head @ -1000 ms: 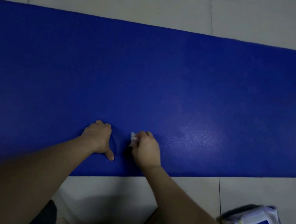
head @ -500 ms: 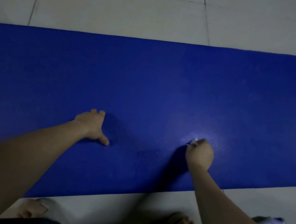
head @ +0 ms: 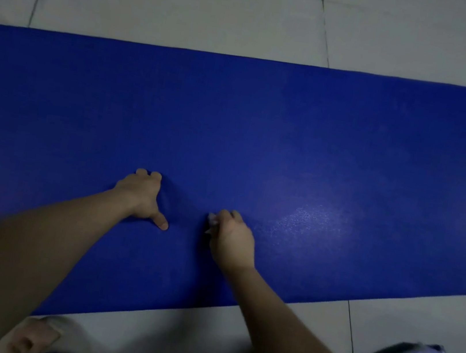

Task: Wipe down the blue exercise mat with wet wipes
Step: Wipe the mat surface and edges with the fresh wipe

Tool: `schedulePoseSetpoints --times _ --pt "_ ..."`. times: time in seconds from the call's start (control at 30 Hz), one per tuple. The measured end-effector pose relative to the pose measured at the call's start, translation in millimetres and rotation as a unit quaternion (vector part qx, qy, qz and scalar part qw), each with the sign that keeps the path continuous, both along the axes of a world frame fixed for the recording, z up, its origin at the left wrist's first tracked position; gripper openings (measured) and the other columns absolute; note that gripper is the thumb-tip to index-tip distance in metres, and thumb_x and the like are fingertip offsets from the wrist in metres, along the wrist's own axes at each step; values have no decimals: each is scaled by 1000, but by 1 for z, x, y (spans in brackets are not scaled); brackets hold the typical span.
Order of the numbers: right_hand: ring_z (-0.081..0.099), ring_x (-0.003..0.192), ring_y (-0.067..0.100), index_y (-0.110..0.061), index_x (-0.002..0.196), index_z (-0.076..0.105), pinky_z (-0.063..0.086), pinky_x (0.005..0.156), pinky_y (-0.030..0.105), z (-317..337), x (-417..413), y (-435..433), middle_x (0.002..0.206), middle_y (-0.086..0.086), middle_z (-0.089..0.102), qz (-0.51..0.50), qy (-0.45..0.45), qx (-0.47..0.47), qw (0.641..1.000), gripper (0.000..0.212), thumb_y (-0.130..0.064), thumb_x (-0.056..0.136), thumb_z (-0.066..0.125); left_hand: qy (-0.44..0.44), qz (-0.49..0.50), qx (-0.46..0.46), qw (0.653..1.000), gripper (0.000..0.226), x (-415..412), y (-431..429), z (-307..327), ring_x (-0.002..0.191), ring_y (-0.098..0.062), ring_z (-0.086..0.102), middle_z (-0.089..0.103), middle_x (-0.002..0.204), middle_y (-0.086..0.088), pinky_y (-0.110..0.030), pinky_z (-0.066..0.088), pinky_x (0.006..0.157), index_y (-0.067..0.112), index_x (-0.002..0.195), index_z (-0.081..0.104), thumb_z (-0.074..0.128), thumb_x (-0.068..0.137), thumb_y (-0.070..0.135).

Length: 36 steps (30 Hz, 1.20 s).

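On the blue mat [head: 263, 126], bracing with left hand [head: 141, 197], thumb splayed, and pinching a wet wipe [head: 212, 219] in right hand [head: 233, 238] — could ruck the mat if scrubbed hard.

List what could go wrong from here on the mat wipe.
1. The wet wipe is bunched small in the right hand, so strokes are likely narrow and may leave unwiped strips on the blue exercise mat.
2. The left hand presses on the mat beside it; that covered patch may get skipped.
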State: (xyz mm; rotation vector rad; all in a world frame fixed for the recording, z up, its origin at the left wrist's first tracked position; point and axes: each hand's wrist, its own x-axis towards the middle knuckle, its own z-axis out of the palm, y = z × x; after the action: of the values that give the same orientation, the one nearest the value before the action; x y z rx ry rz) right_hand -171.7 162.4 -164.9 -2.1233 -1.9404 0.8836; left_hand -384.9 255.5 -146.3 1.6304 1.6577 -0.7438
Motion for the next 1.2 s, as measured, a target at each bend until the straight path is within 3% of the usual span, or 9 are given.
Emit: schedulePoseSetpoints --times 0.1,0.2,0.4,0.5,0.63,0.77,0.87,1.0,1.2 --pt "61 87 40 -5 96 58 43 66 40 0 50 12 106 16 60 -68 -18 11 997 12 -17 95 58 4 0 -1 1000 131 2 1 1 127 -28 47 34 146 -9 -42 51 98 17 151 27 90 49 68" --pt "61 84 37 -8 93 55 46 67 39 0 108 22 105 15 61 -151 -54 4 987 11 -18 97 56 3 0 -3 1000 130 2 2 2 127 -28 48 34 146 -10 -42 53 98 16 150 27 90 49 68" --pt "59 90 36 0 105 58 37 68 33 -1 160 42 112 22 62 -308 -117 -27 944 18 -16 100 52 1 -3 -3 1000 126 2 2 0 122 -26 49 36 143 -9 -38 53 94 16 148 31 91 50 67" --pt "63 87 32 -2 104 61 42 67 31 -8 121 43 109 17 65 -293 -82 2 953 18 -17 100 52 8 -7 -8 1000 126 4 3 -1 123 -26 49 37 143 -9 -37 53 94 16 148 30 91 50 67" --pt "64 88 34 -4 105 63 51 73 37 -11 47 35 111 14 60 -201 -24 22 979 17 -14 98 51 10 -7 -9 1000 124 4 4 -1 122 -26 50 38 141 -9 -37 52 93 16 146 32 91 50 67" --pt "61 88 35 -6 106 62 36 67 32 -15 -15 25 111 14 59 -62 -9 24 998 18 -19 102 50 11 -7 -7 1000 120 4 3 0 120 -26 51 38 140 -9 -36 53 91 16 143 34 91 50 66" --pt "60 84 29 -8 108 61 38 65 31 -15 -30 22 109 10 59 24 -12 18 999 18 -22 103 51 9 -6 -4 1000 120 4 2 1 120 -27 50 38 140 -9 -37 53 91 16 143 34 91 50 66" --pt "62 90 36 -5 105 61 44 69 38 -12 8 36 110 13 59 3 -19 22 1000 18 -21 99 55 0 1 -1 1000 119 3 2 2 120 -25 50 38 141 -8 -35 52 90 16 143 34 92 50 65" --pt "62 89 40 -4 99 58 46 70 39 -6 117 57 114 17 59 -144 -78 18 986 8 -9 94 55 -4 2 -3 1000 121 3 2 2 124 -26 49 37 142 -8 -37 52 94 16 145 33 92 51 65"
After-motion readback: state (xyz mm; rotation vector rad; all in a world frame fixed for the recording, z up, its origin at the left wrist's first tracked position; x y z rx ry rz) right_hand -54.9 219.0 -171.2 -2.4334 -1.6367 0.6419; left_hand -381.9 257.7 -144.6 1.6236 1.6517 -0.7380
